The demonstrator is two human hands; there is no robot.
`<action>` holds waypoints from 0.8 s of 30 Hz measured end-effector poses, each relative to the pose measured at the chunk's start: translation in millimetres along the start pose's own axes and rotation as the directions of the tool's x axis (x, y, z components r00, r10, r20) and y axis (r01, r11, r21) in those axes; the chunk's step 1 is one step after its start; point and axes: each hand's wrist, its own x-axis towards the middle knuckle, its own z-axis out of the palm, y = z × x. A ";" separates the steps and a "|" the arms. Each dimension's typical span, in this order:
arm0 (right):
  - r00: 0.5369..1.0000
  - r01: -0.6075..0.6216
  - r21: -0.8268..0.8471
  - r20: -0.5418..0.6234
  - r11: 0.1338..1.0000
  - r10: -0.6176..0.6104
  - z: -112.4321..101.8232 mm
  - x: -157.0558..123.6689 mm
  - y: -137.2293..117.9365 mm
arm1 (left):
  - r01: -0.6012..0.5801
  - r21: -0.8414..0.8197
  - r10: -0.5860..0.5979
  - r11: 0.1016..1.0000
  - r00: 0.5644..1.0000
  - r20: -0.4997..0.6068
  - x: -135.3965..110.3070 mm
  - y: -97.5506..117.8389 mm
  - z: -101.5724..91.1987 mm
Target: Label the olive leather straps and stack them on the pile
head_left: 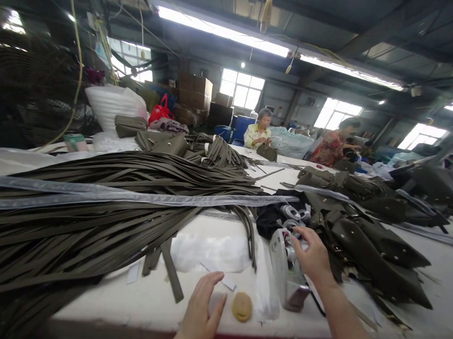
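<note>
My left hand (pixel 199 310) is low over the front of the white table, its thumb apart from its fingers and nothing between them. Just right of it lies a round yellowish disc (pixel 242 306), and a small white slip (pixel 228 282) is beyond its fingertips. My right hand (pixel 313 258) is at the upper part of a whitish container-like object (pixel 279 260) with small items inside. Its thumb and forefinger are apart, and I see nothing held between them. Behind this object sit grey-white coils (pixel 290 212) on black cloth (pixel 267 220).
A large bundle of dark olive straps (pixel 135 174) covers the left side, with clear plastic strips (pixel 155 197) across it. Dark olive bag pieces (pixel 367 238) are heaped on the right. Farther back, one person (pixel 258 135) handles a bag and another person (pixel 329 146) works alongside.
</note>
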 end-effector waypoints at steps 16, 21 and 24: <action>0.927 -0.321 -0.181 0.141 0.930 0.348 -28.5 -58.6 86.2 | -0.130 0.516 0.170 0.846 0.985 -0.030 -0.6 -51.9 24.3; 0.855 -0.204 -0.375 0.381 0.904 0.351 3.5 -1.9 121.0 | -0.122 0.611 0.199 0.782 0.978 -0.060 -7.6 -62.5 23.4; 0.809 -0.132 -0.426 0.475 0.895 0.345 30.0 8.8 128.2 | -0.146 0.612 0.226 0.777 0.972 -0.056 -6.6 -69.7 20.3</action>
